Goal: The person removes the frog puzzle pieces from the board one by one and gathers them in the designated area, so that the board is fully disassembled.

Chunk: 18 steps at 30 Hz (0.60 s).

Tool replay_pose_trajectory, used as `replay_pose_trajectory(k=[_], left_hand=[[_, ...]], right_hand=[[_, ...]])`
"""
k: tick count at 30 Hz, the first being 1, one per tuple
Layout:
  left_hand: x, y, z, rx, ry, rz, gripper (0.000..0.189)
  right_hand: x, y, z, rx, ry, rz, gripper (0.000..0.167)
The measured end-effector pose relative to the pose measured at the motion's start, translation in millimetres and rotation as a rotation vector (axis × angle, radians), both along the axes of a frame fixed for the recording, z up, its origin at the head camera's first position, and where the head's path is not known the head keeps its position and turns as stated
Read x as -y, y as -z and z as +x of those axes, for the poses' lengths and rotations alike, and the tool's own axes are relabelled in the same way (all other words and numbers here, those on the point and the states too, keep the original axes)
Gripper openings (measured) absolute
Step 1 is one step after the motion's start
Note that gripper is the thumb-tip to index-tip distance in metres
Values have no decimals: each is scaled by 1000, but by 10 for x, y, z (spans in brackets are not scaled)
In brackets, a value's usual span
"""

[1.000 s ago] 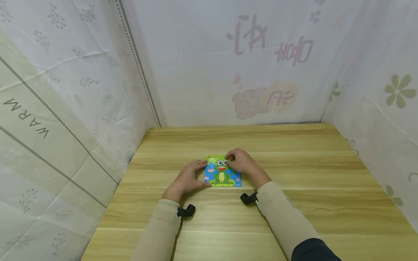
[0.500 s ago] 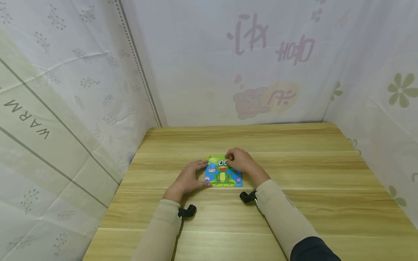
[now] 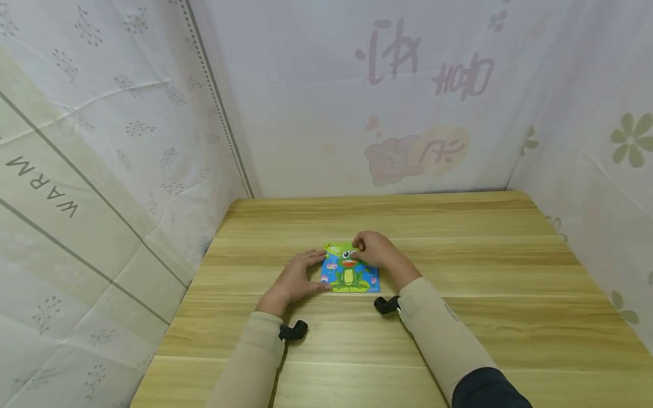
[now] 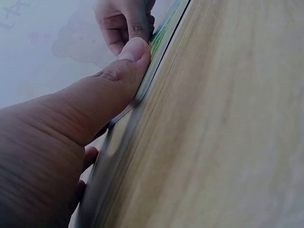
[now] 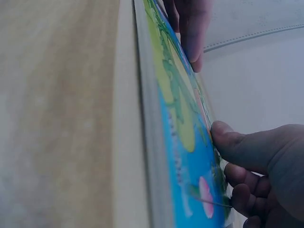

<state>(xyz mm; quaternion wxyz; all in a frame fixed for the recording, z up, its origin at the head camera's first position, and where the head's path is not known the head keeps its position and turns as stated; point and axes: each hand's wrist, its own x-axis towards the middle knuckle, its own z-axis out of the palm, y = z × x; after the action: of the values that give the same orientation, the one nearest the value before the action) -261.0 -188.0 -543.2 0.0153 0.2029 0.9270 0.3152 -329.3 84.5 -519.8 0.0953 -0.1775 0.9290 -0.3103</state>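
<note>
The frog board (image 3: 349,276) lies flat on the counter (image 3: 459,226), just below frame centre. Left hand (image 3: 295,279): fingers wide, bracketing its left edge. Right hand (image 3: 381,253): fingers curled, grip indeterminable, now covering more of its upper right; work apparently centres there.

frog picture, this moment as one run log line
left hand: touching left edge | right hand: at upper right | frog picture: flat on table
</note>
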Motion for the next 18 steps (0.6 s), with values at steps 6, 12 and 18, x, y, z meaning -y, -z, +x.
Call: replay_pose_trajectory(k=[6,12,18], left_hand=[[-8,8,-3,4,-6,-8,89],[-8,1,-2,10,-5,-9,89],[-15,-17,6,7,-4,-7,88]], right_hand=[[16,-41,-15,24,-15,41,41],[43,-88,-32,43,-22,76,44],[68,-118,-57,43,-46,129,45]])
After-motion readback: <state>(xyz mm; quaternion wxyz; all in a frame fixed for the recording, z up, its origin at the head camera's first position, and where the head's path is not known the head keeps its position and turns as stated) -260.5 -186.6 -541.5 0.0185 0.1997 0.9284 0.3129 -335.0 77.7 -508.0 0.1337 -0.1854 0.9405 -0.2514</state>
